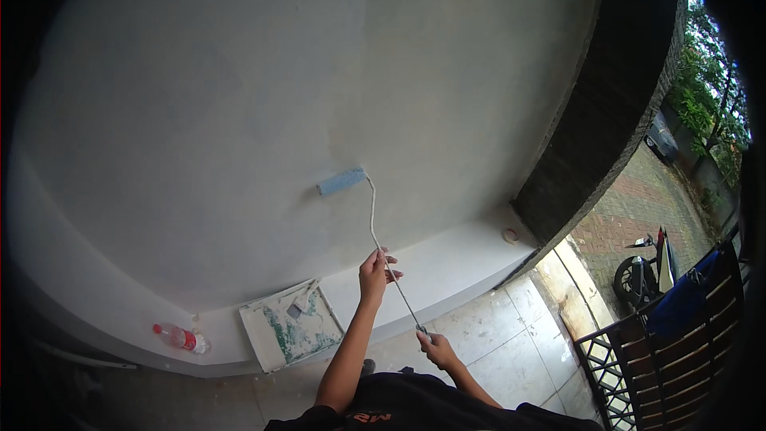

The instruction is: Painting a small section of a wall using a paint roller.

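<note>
A paint roller with a light blue sleeve point(341, 181) is raised in front of the pale wall point(239, 102); whether it touches the surface I cannot tell. Its long bent metal rod point(373, 209) runs down towards me. My left hand point(375, 275) grips the rod partway along, some fingers loosely spread. My right hand point(438, 350) is closed around the handle point(423, 330) at the lower end. Left of my left forearm, a paint tray point(254, 311) smeared with white and green paint rests on the ledge, with a paintbrush point(302, 302) lying in it.
A plastic bottle with a red cap point(182, 338) lies on the white ledge point(431, 275) at left. A tape roll point(510, 236) is at the ledge's right end, by a dark pillar point(574, 131). A metal gate point(664, 347) and a motorcycle point(643, 272) stand at right. Tiled floor point(508, 341) lies below.
</note>
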`<state>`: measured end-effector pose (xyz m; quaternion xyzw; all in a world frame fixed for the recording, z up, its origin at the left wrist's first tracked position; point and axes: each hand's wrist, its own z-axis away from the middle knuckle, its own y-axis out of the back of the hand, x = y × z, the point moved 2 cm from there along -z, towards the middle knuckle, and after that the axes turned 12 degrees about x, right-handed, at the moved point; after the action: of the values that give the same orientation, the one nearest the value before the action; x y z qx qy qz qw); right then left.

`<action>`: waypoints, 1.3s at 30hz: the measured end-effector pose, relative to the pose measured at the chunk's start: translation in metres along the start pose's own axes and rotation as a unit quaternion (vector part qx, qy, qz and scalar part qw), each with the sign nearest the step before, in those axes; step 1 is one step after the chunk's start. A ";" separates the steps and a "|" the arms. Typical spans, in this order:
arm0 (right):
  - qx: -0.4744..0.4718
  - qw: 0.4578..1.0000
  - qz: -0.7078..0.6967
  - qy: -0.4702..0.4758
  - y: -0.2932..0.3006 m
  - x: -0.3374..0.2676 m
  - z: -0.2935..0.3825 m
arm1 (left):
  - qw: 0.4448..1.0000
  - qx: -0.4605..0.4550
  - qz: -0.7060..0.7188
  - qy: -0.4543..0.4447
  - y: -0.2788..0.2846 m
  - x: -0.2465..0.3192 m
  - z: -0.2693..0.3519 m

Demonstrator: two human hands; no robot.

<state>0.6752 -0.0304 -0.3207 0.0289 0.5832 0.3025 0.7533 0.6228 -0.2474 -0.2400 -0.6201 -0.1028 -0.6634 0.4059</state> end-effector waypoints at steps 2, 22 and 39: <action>-0.012 0.999 -0.039 -0.017 -0.008 0.005 0.002 | 1.000 0.015 -0.003 -0.011 0.004 -0.003 -0.001; 0.030 0.999 0.001 -0.015 -0.017 -0.007 0.012 | 0.999 0.043 -0.004 -0.023 0.004 -0.002 -0.005; 0.002 0.980 -0.175 -0.091 -0.019 0.004 0.031 | 0.997 -0.012 -0.062 0.039 0.016 -0.008 -0.008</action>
<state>0.7117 -0.0338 -0.3217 -0.0444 0.5089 0.1607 0.8445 0.6269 -0.2602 -0.2546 -0.5913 -0.1169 -0.7119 0.3604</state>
